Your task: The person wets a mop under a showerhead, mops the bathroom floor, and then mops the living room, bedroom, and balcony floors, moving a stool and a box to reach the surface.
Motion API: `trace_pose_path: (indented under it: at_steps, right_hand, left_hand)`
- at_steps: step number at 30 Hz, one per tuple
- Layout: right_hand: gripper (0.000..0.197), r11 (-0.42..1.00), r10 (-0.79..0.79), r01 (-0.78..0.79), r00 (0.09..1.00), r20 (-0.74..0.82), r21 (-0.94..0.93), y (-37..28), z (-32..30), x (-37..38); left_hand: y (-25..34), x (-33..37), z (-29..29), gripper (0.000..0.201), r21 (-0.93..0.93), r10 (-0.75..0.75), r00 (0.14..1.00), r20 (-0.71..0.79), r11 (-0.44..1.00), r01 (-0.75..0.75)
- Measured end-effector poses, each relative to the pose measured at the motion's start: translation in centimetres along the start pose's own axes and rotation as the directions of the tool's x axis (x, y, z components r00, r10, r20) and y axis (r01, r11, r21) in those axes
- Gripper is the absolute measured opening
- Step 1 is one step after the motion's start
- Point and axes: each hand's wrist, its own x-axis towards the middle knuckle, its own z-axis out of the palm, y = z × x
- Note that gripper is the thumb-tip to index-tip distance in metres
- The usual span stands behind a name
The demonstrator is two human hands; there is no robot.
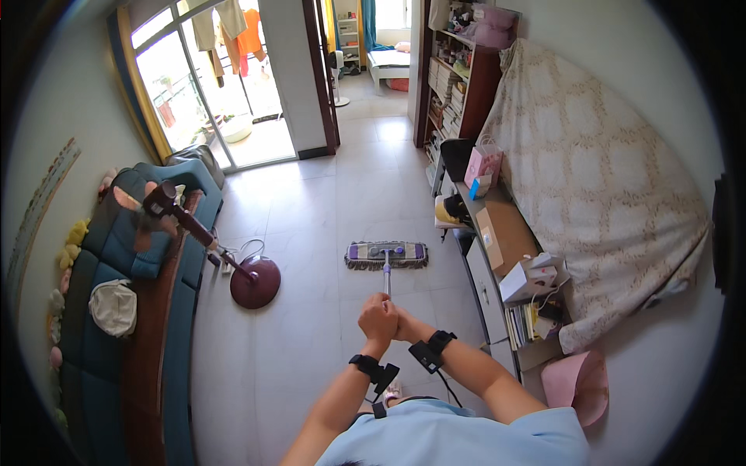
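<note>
Flat mop, its fringed grey head lying on the pale tiled floor between a blue sofa and a low cabinet; on my feed I see the left hand closed around the pole and the right hand touching that hand, its fingers too hidden for me to tell their grip. Thin joints divide the floor, which shines brightly near the glass door. At left I note the sofa bearing a white bag, beside a dark-red stand with a round base; at right, the cabinet carries a cardboard box near a patterned cloth.
</note>
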Motion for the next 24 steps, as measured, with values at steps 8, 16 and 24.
trace_pose_path:
  at_steps: [8, 16, 24]
  right_hand:
    - [0.02, 0.993, 0.08, -0.082, 0.996, -0.026, -0.088, -11.9, -6.2, 8.9]
    - [0.021, 0.989, 0.092, -0.095, 0.995, -0.029, -0.111, -21.2, -9.9, 24.3]
    - [0.012, 0.985, 0.109, -0.09, 0.986, -0.126, 0.144, -31.6, -21.0, 39.9]
  left_hand:
    - [0.8, 11.7, 9.0, 0.018, -0.086, -0.059, 0.984, 0.166, 0.994, 0.074]
    - [-3.2, 27.3, 16.8, 0.027, -0.133, -0.182, 0.918, 0.351, 0.961, 0.241]
    - [-4.1, 46.3, 27.3, 0.033, -0.329, -0.166, 0.793, 0.586, 0.846, 0.42]
